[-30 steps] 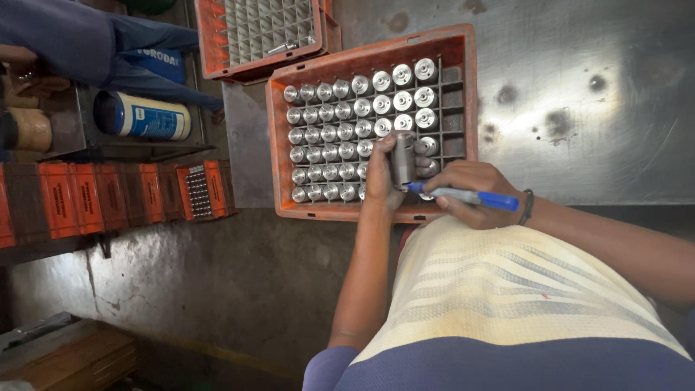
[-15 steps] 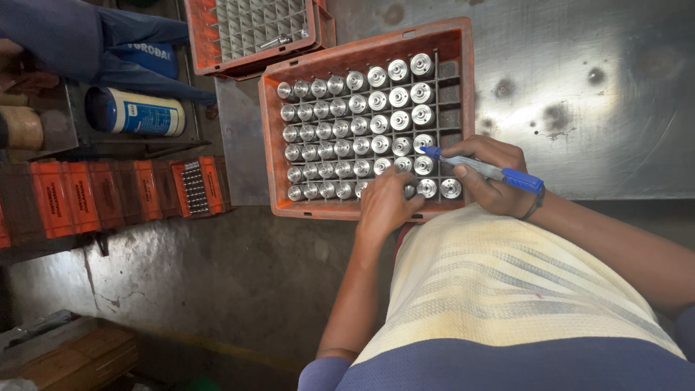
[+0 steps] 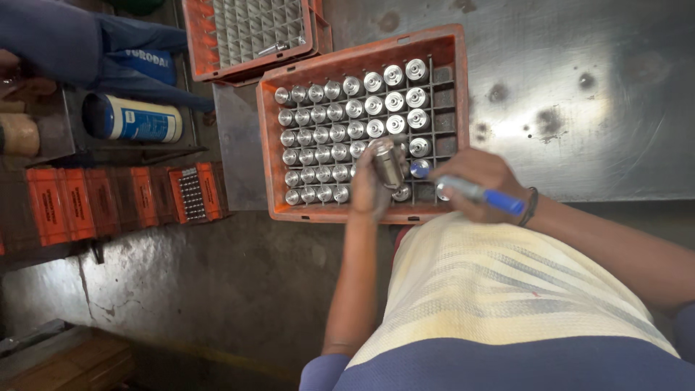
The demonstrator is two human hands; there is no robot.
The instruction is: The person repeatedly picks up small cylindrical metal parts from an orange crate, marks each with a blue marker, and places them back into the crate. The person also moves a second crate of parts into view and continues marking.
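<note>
An orange plastic crate [image 3: 269, 148] with a grid of cells stands on a metal table and holds several shiny metal cylinders [image 3: 340, 116], upright in rows. My left hand [image 3: 368, 190] grips one metal cylinder [image 3: 389, 164], lifted and tilted over the crate's near rows. My right hand [image 3: 483, 177] holds a blue marker pen [image 3: 479, 194] close to that cylinder, its tip pointing left toward it. Some cells along the crate's right side are empty.
A second orange crate [image 3: 250, 36] with mostly empty cells sits behind on the table [image 3: 579, 94]. To the left are a blue and white canister [image 3: 134, 119], a row of orange boxes [image 3: 108, 199] and another person's blue sleeve [image 3: 58, 40].
My left hand has lifted a cylinder out of the crate's near rows and tilted it. My right hand with the marker has shifted slightly toward it.
</note>
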